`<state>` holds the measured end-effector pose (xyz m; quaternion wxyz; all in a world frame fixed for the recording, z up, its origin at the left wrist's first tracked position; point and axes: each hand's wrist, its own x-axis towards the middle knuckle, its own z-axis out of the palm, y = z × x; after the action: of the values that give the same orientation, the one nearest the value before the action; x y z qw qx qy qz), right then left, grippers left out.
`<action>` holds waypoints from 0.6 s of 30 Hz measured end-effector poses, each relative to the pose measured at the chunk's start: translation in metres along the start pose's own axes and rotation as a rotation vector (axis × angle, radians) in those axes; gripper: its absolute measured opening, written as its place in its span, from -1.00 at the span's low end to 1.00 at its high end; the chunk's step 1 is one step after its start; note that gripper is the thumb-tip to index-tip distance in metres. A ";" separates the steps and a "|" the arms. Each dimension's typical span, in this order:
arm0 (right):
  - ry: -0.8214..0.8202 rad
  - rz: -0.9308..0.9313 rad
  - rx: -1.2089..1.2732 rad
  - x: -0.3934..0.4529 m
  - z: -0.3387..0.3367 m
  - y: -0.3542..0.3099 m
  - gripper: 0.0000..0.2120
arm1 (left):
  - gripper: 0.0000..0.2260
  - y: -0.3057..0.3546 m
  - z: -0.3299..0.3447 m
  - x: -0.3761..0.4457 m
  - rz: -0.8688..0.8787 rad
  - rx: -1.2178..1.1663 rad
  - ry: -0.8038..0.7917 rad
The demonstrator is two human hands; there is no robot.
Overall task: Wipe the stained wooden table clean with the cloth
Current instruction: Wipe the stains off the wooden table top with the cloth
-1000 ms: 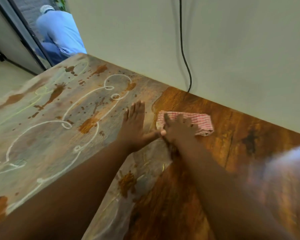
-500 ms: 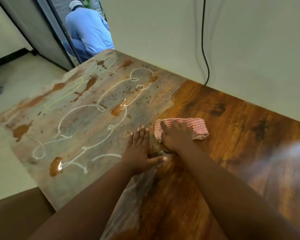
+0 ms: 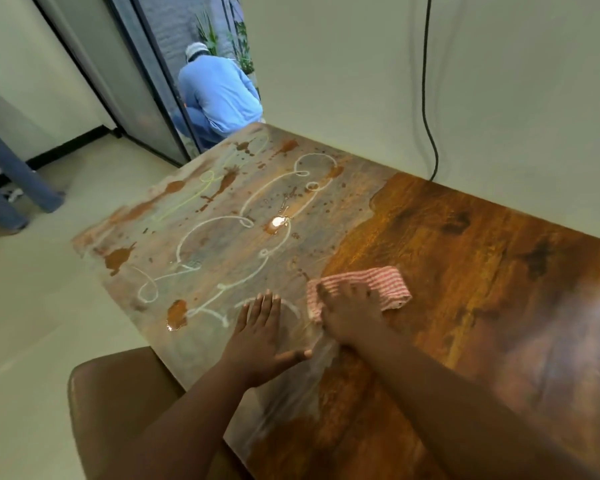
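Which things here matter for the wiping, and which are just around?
Job: wooden table; cloth under the right hand; left hand flat on the table; brown stains.
Around: black cable; crouching person; brown seat.

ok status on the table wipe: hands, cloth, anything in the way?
Left hand flat on table, open. Right hand pressing cloth at the stain edge. Stains cover the left part. Nothing blocking.
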<state>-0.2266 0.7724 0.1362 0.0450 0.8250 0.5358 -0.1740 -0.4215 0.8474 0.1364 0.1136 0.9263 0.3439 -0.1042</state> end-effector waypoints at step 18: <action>0.027 0.094 0.009 -0.062 0.020 -0.076 -0.39 | 0.01 -0.031 -0.012 -0.055 0.194 0.094 0.012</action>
<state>-0.3221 0.7455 0.1463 0.0423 0.8519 0.4960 -0.1629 -0.4813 0.8398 0.1590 0.0774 0.9601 0.2480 -0.1033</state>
